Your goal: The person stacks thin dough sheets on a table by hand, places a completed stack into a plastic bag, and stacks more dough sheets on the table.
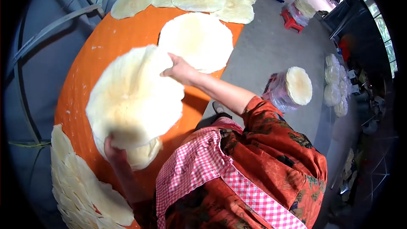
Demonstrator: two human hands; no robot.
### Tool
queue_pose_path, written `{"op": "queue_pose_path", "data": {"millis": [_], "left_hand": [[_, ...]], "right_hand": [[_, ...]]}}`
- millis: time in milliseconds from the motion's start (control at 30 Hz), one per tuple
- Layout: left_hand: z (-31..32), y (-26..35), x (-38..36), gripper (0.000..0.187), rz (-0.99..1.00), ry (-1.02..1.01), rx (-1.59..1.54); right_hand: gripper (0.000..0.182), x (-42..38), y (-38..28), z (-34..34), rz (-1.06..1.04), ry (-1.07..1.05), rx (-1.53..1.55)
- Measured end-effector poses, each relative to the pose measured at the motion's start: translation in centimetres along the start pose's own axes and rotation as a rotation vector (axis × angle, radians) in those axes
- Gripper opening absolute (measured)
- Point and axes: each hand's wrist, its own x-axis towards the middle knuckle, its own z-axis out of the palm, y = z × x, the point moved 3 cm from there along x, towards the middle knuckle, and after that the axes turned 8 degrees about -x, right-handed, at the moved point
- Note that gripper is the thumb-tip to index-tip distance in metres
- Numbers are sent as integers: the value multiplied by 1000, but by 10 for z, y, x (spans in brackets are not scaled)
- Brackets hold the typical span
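hands: left hand [113, 152] at 7 o'clock and right hand [180, 70] at 1 o'clock grip stack of round sheets [133, 101] | place: above orange table [99, 46] | progress: single sheet [197, 40] lies at 12; overlapping sheets [80, 191] remain at 7

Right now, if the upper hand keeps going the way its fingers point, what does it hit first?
Probably the stack of round wafers it already grips at the rim; the hand points left across them. Beyond that, the orange table. Depth unclear.

Pale cream rice sheets [133, 97]; orange table [106, 42]; red-white checked apron [190, 165]; rust floral shirt [284, 144].
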Motion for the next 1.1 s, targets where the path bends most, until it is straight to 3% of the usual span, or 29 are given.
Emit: {"op": "queue_pose_path", "data": {"millis": [100, 133, 233, 300, 400, 467, 567, 667, 767, 867, 1000, 1067, 1100], "left_hand": [[91, -16, 10, 43, 210, -258, 354], [124, -24, 10, 44, 268, -336, 475], [236, -57, 9, 48, 18, -378, 32], [265, -100, 49, 48, -29, -294, -42], [262, -175, 101, 45, -217, -349, -33], [256, -231, 119, 39, -231, -246, -12], [191, -317, 161, 36, -268, 34, 206], [217, -299, 141, 29, -292, -75, 130], [203, -296, 143, 24, -241, -39, 182], [211, -288, 133, 22, -155, 13, 247], [231, -290, 115, 36, -9, 136, 513], [264, -268, 98, 47, 138, 56, 726], [238, -287, 116, 47, 204, 83, 760]], "right_hand": [[58, 15, -49, -95, -228, 54, -55], [59, 16, -73, -125, -209, 93, -161], [56, 39, -94, -217, -229, 44, 64], [56, 54, -94, -270, -249, 28, 124], [58, 77, -49, -333, -56, 84, 32], [60, 84, -5, -356, 112, 132, -83], [57, 99, 97, -387, 309, 70, -132], [54, 94, 95, -385, 285, 115, -26], [52, 95, 69, -376, 124, 99, 0], [50, 99, 70, -376, 167, 109, -108], [58, 111, 119, -399, 268, 258, -985], [66, 91, 47, -368, -57, 303, -1328], [68, 83, 38, -353, -245, 325, -1397]]}}
